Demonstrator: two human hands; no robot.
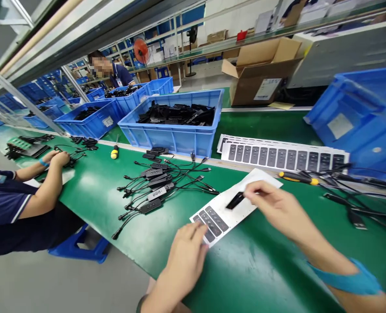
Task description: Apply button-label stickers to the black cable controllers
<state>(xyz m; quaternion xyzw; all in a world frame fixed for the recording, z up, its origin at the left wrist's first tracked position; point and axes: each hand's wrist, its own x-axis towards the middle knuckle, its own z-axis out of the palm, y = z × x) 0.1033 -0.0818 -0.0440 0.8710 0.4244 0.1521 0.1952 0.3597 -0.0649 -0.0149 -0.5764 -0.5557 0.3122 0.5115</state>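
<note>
A white sheet of dark stickers (245, 208) lies slanted on the green bench, with several stickers at its near left end and bare backing beyond them. At that near end, my left hand (184, 261) is closed on the sheet's corner, fingertips over the stickers. My right hand (277, 208) pinches one black sticker (235, 200) between thumb and fingertips, just over the bare backing. Left of the sheet lies a row of small black control boxes with cables (156, 193); one of them shows a grey face.
Behind stand a blue bin of black parts (169, 134) and more sticker sheets (277, 158). A yellow-black screwdriver (299, 178) and loose cables (352, 204) lie right, below a tilted blue bin (359, 117). Another screwdriver (115, 151) and a co-worker's hands (57, 158) are left.
</note>
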